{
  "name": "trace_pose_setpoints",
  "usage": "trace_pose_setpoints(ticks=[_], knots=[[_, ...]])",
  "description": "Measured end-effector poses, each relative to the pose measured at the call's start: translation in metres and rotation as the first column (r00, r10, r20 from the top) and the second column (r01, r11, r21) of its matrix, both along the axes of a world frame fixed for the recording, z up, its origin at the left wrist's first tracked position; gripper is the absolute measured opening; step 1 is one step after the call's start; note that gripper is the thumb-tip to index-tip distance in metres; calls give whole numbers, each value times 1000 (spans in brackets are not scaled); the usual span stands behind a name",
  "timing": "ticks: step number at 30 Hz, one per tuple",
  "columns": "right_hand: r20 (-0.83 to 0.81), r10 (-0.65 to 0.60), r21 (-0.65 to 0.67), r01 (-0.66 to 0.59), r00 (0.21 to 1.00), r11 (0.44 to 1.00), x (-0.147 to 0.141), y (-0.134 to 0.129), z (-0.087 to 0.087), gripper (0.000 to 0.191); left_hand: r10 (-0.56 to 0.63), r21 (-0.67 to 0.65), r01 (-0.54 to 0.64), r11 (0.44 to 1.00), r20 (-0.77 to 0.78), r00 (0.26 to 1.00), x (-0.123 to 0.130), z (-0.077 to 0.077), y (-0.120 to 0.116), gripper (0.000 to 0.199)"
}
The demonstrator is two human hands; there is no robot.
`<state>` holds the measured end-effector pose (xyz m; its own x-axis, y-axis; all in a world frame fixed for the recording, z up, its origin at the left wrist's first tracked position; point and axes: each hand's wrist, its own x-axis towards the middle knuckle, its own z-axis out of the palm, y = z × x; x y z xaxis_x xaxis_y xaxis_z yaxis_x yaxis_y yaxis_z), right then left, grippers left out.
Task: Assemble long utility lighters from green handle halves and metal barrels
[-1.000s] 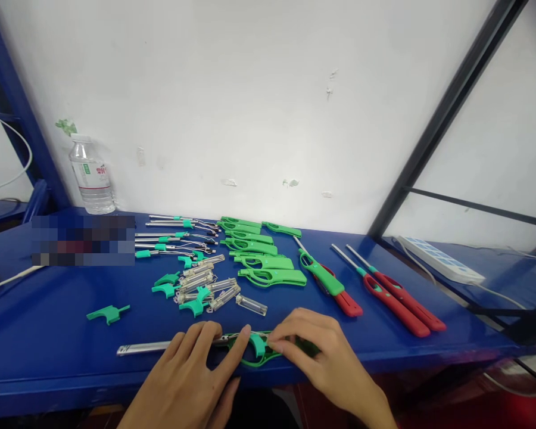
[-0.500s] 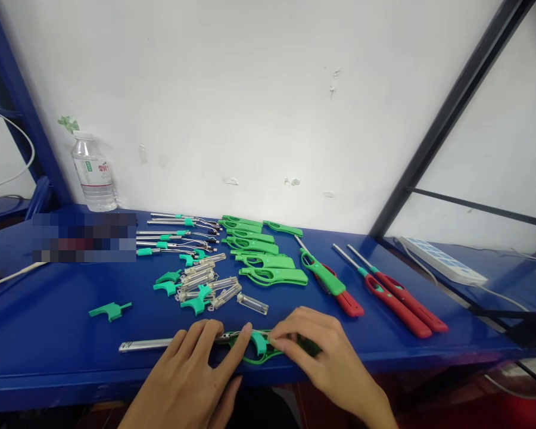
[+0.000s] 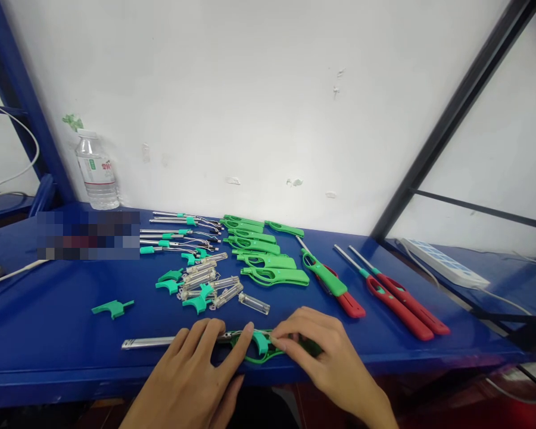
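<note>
At the front edge of the blue table, a green lighter casing point(image 3: 263, 358) lies with a metal tube point(image 3: 147, 342) pointing left from it. My left hand point(image 3: 194, 363) presses over the tube and the casing's left end, fingers bent and spread, the index finger beside a teal trigger piece point(image 3: 261, 342). My right hand point(image 3: 326, 351) pinches at the right side of that trigger, thumb and index fingertips together; what they hold is too small to name. The casing's right end is partly hidden under my right hand.
Behind my hands lie several clear fuel tanks point(image 3: 254, 303), loose teal triggers point(image 3: 113, 308), green casings point(image 3: 281, 276) and metal tubes with wires point(image 3: 167, 221). Assembled red lighters point(image 3: 399, 310) lie to the right. A water bottle point(image 3: 97, 173) and power strip point(image 3: 446, 262) are farther back.
The view has shifted slightly. Both hands keep nearly the same pose around the casing and trigger.
</note>
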<state>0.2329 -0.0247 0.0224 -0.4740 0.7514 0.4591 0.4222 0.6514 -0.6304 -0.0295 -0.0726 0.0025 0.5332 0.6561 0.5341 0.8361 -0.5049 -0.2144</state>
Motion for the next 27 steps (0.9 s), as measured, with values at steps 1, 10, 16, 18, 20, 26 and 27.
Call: trace_pose_setpoints(ticks=[1,10,16,18,20,26,27], knots=[[-1,1,0,-1,1000,1000,0,0,0,14,0,1,0,1000,1,1000,0,0,0,65],[-3,4,-12,-4,1000,1000,1,-1,0,12,2,-10,-2,1000,-2,1000,0,1,-1,65],[2,5,-15,-5,1000,1000,1,-1,0,12,9,-14,-9,1000,5,1000,0,0,-1,65],[1,4,-17,-4,1000,1000,1,-1,0,12,8,-12,-8,1000,2,1000,0,0,0,65],[1,5,-14,-5,1000,1000,1,-1,0,13,3,-7,-3,1000,2,1000,1,0,0,65],[4,1,5,-1,1000,1000,1,-1,-1,12,7,-9,-6,1000,9,1000,1,0,-1,65],[5,0,8,0,1000,1000,1,-1,-1,12,5,-11,-5,1000,11,1000,1,0,-1,65]])
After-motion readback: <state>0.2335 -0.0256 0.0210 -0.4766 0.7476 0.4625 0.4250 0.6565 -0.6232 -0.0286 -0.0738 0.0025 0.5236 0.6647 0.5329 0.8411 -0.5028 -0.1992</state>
